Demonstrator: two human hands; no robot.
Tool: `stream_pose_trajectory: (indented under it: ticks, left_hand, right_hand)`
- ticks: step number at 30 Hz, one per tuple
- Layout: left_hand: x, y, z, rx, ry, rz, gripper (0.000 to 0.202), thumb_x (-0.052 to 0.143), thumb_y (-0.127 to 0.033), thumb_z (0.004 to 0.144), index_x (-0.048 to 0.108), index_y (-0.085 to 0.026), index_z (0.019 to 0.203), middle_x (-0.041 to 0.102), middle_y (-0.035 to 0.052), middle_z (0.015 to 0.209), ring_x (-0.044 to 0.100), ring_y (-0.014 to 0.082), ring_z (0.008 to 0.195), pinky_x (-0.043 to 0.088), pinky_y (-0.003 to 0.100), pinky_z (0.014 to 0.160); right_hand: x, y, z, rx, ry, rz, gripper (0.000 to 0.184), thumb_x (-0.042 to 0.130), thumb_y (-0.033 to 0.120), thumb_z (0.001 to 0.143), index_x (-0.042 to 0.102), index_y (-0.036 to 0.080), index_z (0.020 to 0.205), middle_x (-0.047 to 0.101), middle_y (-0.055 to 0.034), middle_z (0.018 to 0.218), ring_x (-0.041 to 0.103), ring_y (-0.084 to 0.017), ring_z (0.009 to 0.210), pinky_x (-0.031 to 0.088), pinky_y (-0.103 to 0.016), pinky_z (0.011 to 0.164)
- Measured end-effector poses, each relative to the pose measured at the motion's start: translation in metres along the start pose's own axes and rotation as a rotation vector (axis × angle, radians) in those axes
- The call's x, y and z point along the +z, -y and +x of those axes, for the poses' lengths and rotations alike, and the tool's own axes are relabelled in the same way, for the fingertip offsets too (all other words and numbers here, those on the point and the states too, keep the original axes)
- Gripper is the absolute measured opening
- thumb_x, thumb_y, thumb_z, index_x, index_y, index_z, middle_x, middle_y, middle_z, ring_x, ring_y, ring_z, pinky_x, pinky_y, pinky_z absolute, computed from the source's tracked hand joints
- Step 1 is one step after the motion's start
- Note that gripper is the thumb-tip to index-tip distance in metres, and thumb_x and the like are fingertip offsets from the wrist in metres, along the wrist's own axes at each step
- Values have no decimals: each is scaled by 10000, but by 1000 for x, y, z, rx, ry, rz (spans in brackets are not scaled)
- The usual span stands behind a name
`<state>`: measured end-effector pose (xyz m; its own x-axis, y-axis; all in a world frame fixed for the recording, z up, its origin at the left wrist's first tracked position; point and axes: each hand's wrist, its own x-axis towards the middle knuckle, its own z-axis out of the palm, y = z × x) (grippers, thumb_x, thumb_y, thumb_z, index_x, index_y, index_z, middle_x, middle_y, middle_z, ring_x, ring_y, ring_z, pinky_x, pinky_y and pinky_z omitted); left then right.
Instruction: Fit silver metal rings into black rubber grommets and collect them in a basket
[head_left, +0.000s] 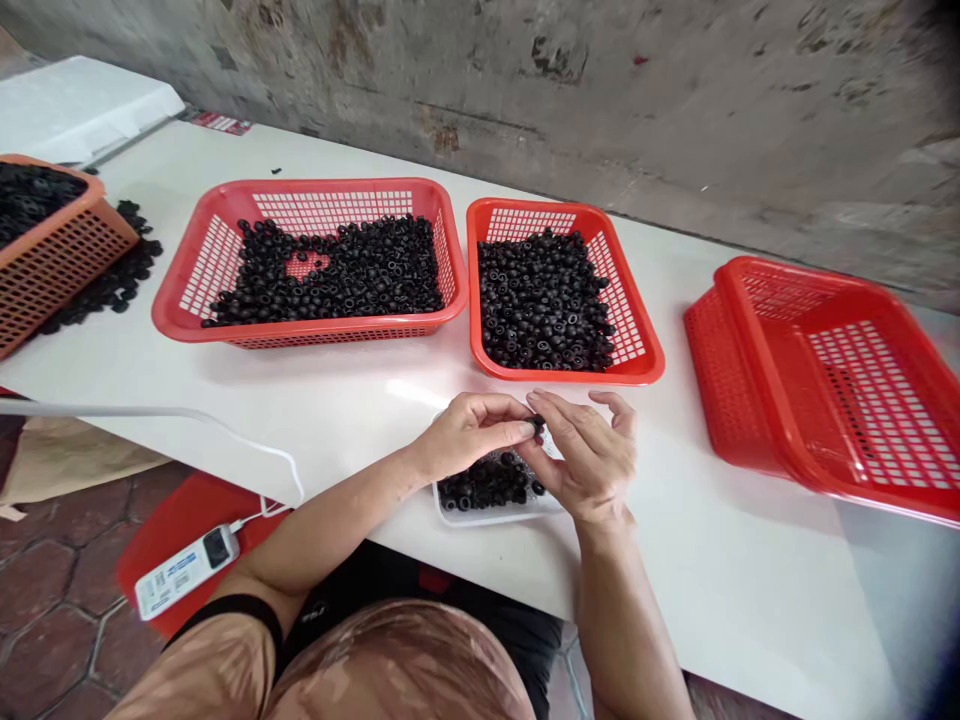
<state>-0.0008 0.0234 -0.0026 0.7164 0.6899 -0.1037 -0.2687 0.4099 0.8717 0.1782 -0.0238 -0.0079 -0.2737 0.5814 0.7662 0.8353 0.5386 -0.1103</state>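
My left hand [469,432] and my right hand [589,455] meet above a small white tray [480,517] of black rings [487,482] at the table's near edge. Both hands pinch one small black ring [537,423] between their fingertips. Behind them stand two red baskets: a wide one [225,240] with many black rings and a bare patch of floor showing, and a narrower one [637,345] heaped with black rings.
Stacked empty red baskets [825,390] sit tilted at the right. An orange basket [52,260] of black rings stands at the far left, with loose rings [112,280] beside it. A white cable [150,412] crosses the table's near edge to a power strip [184,572] below.
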Motion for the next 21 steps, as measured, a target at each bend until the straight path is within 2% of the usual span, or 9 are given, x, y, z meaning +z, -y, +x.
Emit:
stream_pose_trajectory:
  ticks: [3, 9, 17, 21]
  left_hand:
    - [-1, 3, 1, 10, -54, 65, 361, 831, -456, 805, 757, -118, 909, 698, 50, 856, 631, 133, 799, 503, 275, 785]
    - [1, 6, 0, 9, -131, 149, 410, 837, -501, 783, 764, -113, 896, 667, 36, 794, 593, 120, 735, 471, 254, 700]
    - [3, 8, 0, 13, -152, 94, 389, 870, -470, 754, 772, -111, 867, 681, 34, 768, 588, 94, 688, 492, 232, 685]
    - [4, 9, 1, 39, -148, 49, 365, 874, -449, 757, 780, -126, 899, 711, 48, 826, 631, 112, 734, 528, 235, 703]
  right_hand:
    - [-1, -1, -1, -49, 41, -53, 429, 760, 243, 932, 627, 171, 1334, 809, -93, 1081, 781, -198, 853, 451, -420, 1061]
    - [0, 0, -2, -68, 76, 35, 411, 694, 193, 970, 596, 113, 1361, 792, -139, 1106, 766, -238, 1028, 547, -407, 1023]
    - [2, -2, -4, -114, 109, 34, 382, 657, 162, 983, 591, 69, 1348, 786, -158, 1072, 764, -254, 1047, 563, -445, 1078]
    - [4, -1, -4, -105, 48, 24, 421, 719, 187, 953, 595, 63, 1336, 792, -163, 1056, 775, -250, 1016, 538, -445, 1111]
